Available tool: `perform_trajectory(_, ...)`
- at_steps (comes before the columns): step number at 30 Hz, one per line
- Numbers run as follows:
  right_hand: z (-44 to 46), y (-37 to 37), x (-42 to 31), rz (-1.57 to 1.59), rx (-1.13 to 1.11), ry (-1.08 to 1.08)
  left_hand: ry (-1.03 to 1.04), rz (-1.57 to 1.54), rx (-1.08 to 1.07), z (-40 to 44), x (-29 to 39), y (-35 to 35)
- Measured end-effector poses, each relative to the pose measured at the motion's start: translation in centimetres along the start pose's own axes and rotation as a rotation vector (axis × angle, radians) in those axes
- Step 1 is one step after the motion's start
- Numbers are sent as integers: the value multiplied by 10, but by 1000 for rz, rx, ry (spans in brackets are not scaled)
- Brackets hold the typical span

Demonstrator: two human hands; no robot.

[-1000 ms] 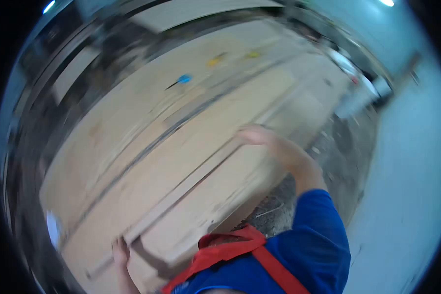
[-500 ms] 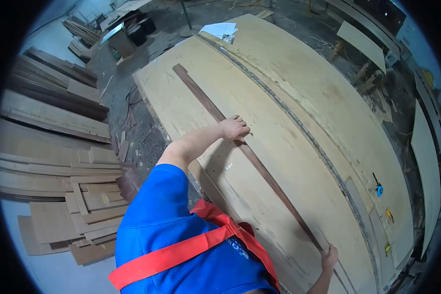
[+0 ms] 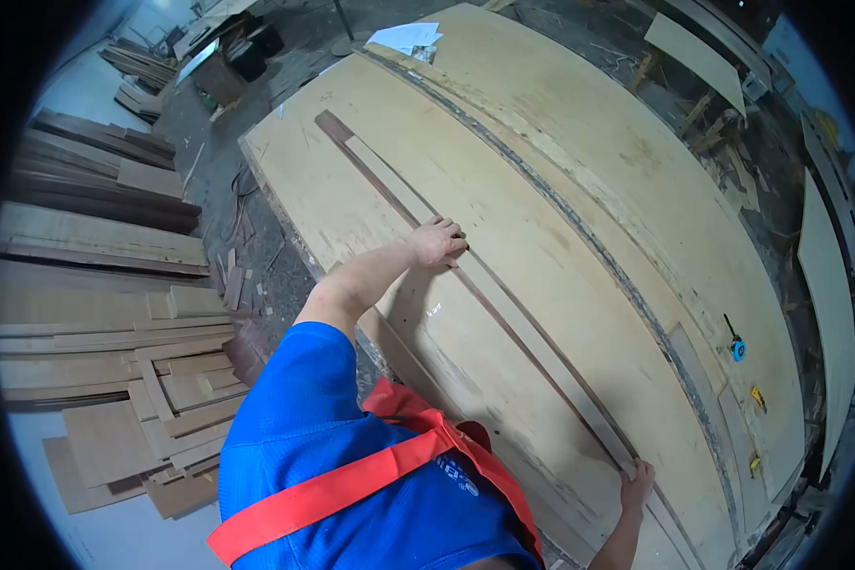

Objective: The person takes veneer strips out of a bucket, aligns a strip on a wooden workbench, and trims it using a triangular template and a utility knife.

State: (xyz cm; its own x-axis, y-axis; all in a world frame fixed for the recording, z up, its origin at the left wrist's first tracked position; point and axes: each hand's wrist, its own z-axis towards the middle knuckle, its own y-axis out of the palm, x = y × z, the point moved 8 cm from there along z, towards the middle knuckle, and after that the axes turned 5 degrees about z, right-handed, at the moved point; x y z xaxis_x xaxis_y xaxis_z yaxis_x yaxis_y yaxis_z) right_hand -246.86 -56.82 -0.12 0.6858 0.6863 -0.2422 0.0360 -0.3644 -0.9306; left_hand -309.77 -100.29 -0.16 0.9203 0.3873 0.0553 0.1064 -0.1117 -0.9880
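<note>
A long, narrow wooden strip (image 3: 382, 190) lies diagonally over the large pale board (image 3: 579, 313). Its far end is dark brown; from just below there, a light band runs along it between dark edges. I cannot tell whether that band is its own face or a separate piece. My left hand (image 3: 437, 242) is closed over the strip around its middle, fingers bent over the far edge. Nearer to me, my right hand (image 3: 637, 484) pinches the strip from its right side, thumb and fingers partly hidden.
A blue tape measure (image 3: 738, 350) and a yellow tool (image 3: 758, 397) lie at the board's right. White papers (image 3: 406, 37) rest at the far edge. A dark, raised seam (image 3: 579, 233) crosses the board. Stacked wood panels (image 3: 104, 347) stand along the left; offcuts litter the floor.
The strip showed a dark brown upper side before; now a light band shows along it, with dark edges. Both hands stay on it. The view has shifted slightly.
</note>
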Motion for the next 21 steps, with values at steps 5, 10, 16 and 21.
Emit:
perform_trajectory(5,-2,-2,-1,-4,11,49,-20,-25,12,2,1,0)
perform_trajectory(10,7,8,1,89,-92,60,-31,-58,-37,-5,-2,-5)
perform_trajectory(16,4,7,2,417,14,300,-109,-241,-174,4,-18,17)
perform_trajectory(21,9,-4,-22,-88,-76,112,150,-122,79,5,-38,31)
